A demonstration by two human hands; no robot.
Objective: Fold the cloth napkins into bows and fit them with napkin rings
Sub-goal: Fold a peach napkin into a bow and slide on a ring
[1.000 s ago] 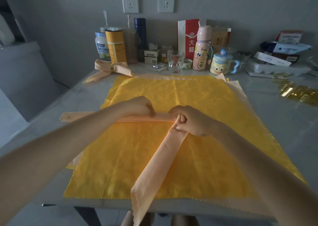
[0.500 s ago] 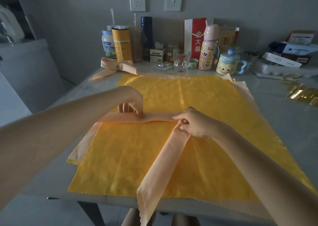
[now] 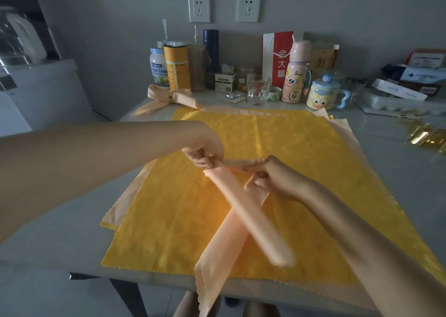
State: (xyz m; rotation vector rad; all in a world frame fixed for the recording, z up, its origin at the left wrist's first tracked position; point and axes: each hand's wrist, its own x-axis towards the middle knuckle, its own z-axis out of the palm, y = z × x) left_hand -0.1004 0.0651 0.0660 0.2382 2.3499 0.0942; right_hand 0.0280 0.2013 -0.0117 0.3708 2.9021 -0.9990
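Napkin (image 3: 241,210), a thin limp strip, lies crossed on the yellow cloth (image 3: 169,220); the left hand (image 3: 205,155) pinches its left fold, the right hand (image 3: 272,179) pinches the crossing. Likely light and slippery: grip at the crossing, or folds slip.

A peach napkin (image 3: 243,210), folded into a long strip, is seen laid on a yellow cloth (image 3: 173,220) that is spread over the bench (image 3: 398,184). Its 2 tails are crossed, and 1 is hung over the bench's near edge. The strip's upper fold is pinched by the curled fingers (image 3: 202,163) of the left hand (image 3: 205,152); the crossing point is gripped by the right hand (image 3: 275,179). A finished bow (image 3: 169,97) is set at the far left corner, before a row of jars and bottles (image 3: 173,68). Gold napkin rings (image 3: 427,135) are piled at the right, well apart from the hands.
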